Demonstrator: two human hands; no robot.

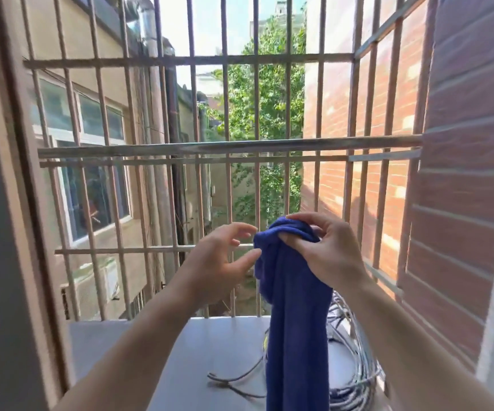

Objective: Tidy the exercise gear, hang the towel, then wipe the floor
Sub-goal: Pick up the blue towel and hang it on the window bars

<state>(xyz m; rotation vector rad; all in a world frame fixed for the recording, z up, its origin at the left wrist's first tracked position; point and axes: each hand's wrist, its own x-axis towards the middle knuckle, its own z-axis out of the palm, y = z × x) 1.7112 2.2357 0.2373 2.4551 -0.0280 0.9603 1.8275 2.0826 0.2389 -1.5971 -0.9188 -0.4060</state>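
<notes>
Two grips are before the brown metal window grille (228,145): your right grip (325,250) clamps the dark blue cloth towel (294,315), your left grip (219,262) is spread apart, empty.

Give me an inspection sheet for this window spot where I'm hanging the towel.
Surface: grey ledge below the window grille.
Job's things: blue towel, bunched, hanging from the right hand; not yet on the horizontal rail.
Clutter: nothing seen.
Hands: right hand grips towel's top; left hand open, beside it.
Cables: coil of cables on the ledge's right, ends trailing left.
Surroundings: brick wall, tree outside.
</notes>
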